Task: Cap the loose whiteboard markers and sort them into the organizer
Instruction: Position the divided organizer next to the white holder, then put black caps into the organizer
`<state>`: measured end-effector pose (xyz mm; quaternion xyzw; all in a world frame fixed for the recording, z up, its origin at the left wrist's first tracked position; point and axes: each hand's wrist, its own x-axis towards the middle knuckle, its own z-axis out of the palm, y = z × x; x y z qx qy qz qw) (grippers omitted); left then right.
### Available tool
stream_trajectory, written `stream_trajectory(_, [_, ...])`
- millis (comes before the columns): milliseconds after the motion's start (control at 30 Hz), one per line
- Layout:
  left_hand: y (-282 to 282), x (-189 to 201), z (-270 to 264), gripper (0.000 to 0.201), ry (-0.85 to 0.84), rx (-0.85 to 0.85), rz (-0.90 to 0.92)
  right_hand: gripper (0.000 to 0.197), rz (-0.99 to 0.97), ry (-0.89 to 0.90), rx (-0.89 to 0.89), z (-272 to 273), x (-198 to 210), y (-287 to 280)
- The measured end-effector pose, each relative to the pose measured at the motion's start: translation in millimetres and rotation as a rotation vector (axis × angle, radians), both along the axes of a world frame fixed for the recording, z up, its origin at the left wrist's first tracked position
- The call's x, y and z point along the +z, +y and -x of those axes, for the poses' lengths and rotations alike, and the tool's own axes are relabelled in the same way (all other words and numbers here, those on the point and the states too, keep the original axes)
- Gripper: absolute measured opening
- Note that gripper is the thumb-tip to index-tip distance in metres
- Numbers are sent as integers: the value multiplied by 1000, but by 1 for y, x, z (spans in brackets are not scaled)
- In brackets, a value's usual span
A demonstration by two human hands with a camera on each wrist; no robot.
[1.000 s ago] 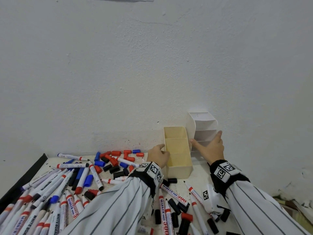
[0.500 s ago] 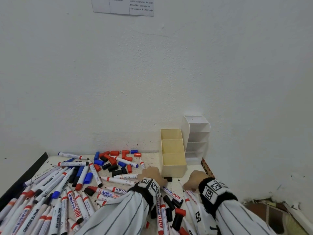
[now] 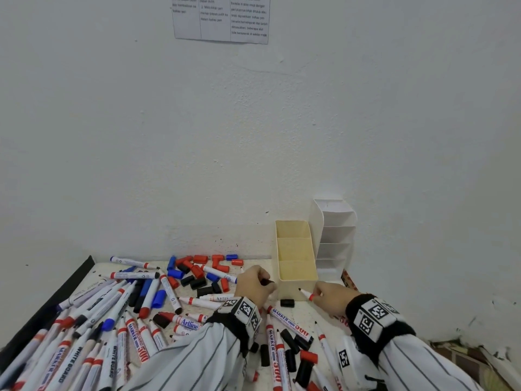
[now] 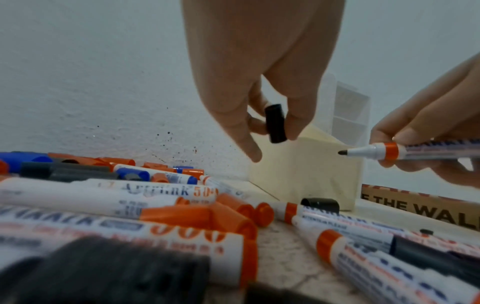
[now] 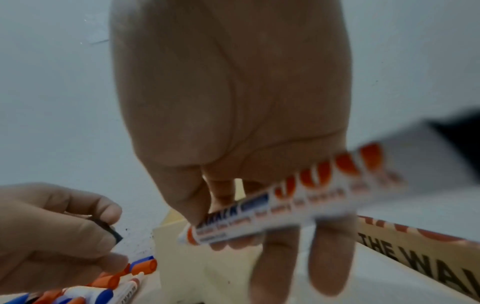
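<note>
Both hands pulled back from the organizer: my left hand (image 4: 259,86) now pinches a black cap (image 4: 276,124), right hand (image 3: 329,299) grips an uncapped marker (image 4: 405,151), tip facing it. Loose markers (image 3: 93,328) crowd the surface (image 3: 304,314); cream organizer (image 3: 296,273) beyond holds none, nearly everything left

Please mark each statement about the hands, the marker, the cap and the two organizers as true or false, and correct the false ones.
1. The left hand pinches a black cap. True.
2. The right hand holds a marker that is already capped. False: its dark tip is bare.
3. The cream organizer already holds several markers. False: its compartments show no markers.
4. A white organizer stands beside the cream one, at the wall. True.
5. Another black cap lies on the table in front of the cream organizer. True.
6. The cap in the left hand is blue. False: it is black.
</note>
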<state>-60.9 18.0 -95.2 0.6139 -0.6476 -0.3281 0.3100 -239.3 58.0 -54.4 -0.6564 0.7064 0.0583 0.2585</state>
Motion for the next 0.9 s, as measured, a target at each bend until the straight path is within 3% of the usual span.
stream_trajectory(100, [2,8,-6,25,54,-45,36,18,-16,-132,5,-8,7,1])
stream_trajectory(300, [7,17,-23,23,0,-80,140,12,299,-324,83,-31,8,-12])
stream_trajectory(567, [8,19,-53,38,-55,-157,157,15,382,-274,115,-56,6,-22])
stream_trajectory(900, [9,27,-73,38,-239,-392,143,20,400,-213,303,-71,6,-29])
